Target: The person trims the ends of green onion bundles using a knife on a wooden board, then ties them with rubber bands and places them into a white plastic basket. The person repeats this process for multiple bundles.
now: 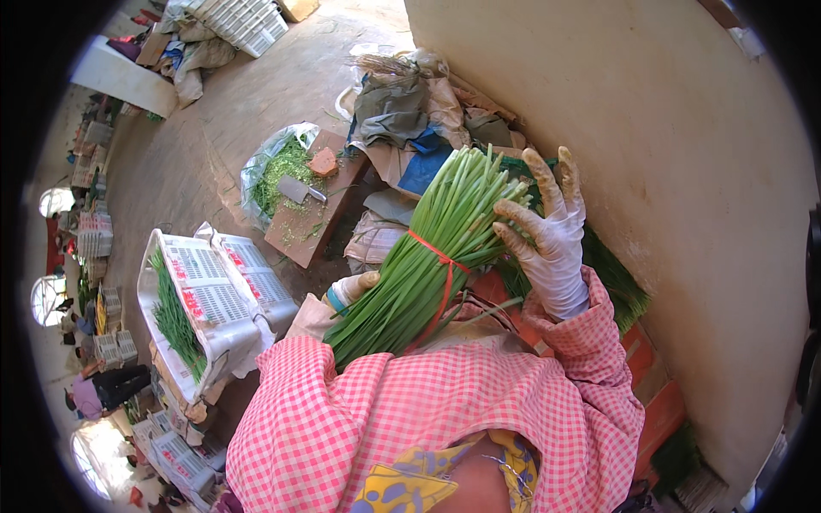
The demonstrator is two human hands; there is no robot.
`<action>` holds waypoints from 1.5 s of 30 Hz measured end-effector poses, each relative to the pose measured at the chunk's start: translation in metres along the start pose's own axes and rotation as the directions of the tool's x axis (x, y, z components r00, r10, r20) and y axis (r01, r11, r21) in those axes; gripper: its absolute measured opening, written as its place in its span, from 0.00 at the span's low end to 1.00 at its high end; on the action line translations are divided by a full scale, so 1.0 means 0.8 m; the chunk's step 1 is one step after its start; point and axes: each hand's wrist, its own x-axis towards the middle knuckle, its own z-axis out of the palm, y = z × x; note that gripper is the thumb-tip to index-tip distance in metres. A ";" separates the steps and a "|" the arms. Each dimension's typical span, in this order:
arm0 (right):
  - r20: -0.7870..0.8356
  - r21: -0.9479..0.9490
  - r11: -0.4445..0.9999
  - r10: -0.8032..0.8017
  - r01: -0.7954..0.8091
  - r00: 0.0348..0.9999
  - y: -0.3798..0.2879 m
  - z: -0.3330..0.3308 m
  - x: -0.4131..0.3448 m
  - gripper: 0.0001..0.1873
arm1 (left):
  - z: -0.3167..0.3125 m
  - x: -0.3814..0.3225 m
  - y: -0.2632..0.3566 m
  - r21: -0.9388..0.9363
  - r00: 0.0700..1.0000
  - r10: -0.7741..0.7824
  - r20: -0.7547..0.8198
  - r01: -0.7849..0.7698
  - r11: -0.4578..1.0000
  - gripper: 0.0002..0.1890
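A thick bundle of green garlic chives (420, 276) lies slantwise in front of my chest, pale cut ends up and right, leaf tips down and left. A red tie (442, 258) goes around its middle, with a loose tail hanging down. My left hand (354, 290), in a stained white glove, holds the bundle from the left; the thumb shows and the other fingers are hidden behind the leaves. My right hand (545, 234), in a thin white glove with soiled fingertips, has its fingers spread beside the cut ends and holds nothing.
To the left stands a paper-lined white crate (215, 282) with greens. Beyond are a board (301, 240) with a cleaver (298, 190) and brick piece (324, 163), and a plastic bag of trimmings (279, 170). Sacks (391, 106) are piled against the wall (641, 160). More chives (612, 282) lie at right.
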 end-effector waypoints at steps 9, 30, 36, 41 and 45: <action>0.426 0.570 0.818 -0.215 -0.076 0.879 0.015 -0.005 0.010 0.13 | 0.032 -0.020 -0.069 -0.095 0.990 0.094 -0.108 -0.105 0.990 0.25; 0.414 0.803 0.366 0.226 -0.471 0.882 -0.036 0.044 0.037 0.08 | 0.049 -0.079 -0.041 0.433 0.970 0.199 -0.139 -0.121 0.893 0.40; -0.171 0.609 0.752 0.434 -0.252 0.884 -0.073 0.040 0.033 0.08 | 0.055 -0.102 -0.042 0.450 0.932 0.290 -0.216 -0.169 0.877 0.42; -0.064 0.402 0.913 -0.044 0.066 0.997 -0.069 0.095 0.009 0.19 | 0.036 -0.116 -0.050 0.521 0.940 0.289 -0.181 -0.157 0.839 0.44; 0.172 0.345 0.617 0.699 -0.707 0.694 0.050 0.108 -0.046 0.30 | 0.031 -0.126 -0.067 0.548 0.924 0.316 -0.214 -0.154 0.822 0.41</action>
